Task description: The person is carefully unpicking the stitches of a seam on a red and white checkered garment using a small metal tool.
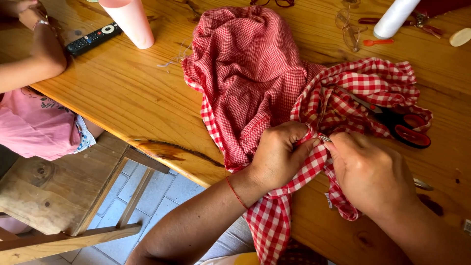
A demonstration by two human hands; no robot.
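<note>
A red and white checked cloth [250,73] lies bunched on the wooden table [127,93], one end hanging over the near edge. My left hand [279,154] pinches a fold of it at the table's front. My right hand [370,174] is closed right beside it, holding a thin metal needle [325,138] whose tip shows between the two hands at the cloth. A red thread bracelet circles my left wrist. Scissors with red and black handles [405,127] rest on the cloth just beyond my right hand.
A pink cup [130,22] and a black remote control [93,38] stand at the far left. A white spool [395,17], glasses and small items lie at the far right. Another person in a pink top [34,122] sits at the left, beside a wooden bench [54,191].
</note>
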